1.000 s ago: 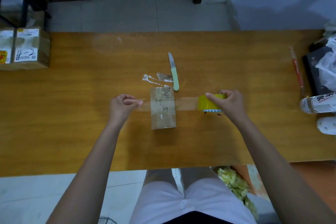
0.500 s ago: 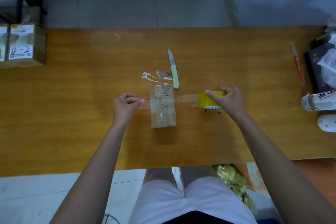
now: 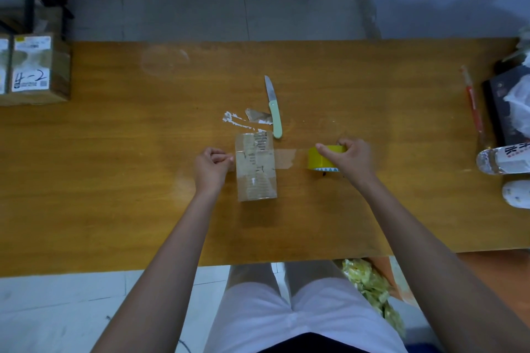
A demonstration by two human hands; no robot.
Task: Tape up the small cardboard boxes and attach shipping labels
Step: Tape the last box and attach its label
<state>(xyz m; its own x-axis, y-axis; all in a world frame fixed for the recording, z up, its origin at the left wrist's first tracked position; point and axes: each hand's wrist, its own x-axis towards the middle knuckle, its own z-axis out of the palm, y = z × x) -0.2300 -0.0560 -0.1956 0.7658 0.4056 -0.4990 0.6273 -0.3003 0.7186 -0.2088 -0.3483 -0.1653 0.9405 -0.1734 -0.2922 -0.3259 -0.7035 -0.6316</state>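
Small box [image 3: 256, 166] sits between my hands. My left hand [image 3: 210, 165] pinches the tape end just left of it; my right hand [image 3: 351, 159] grips the yellow tape roll [image 3: 321, 160], strip stretched across the box top.

You have three cardboard boxes in view: one small box [image 3: 256, 166] at the middle of the bench [image 3: 114, 180], and two labelled boxes [image 3: 40, 69] side by side at its far left edge. There is one roll of yellow tape [image 3: 321, 158], one green-handled knife [image 3: 274, 109], one red pen [image 3: 472, 103], and two plastic bottles [image 3: 504, 162] lying at the right edge.
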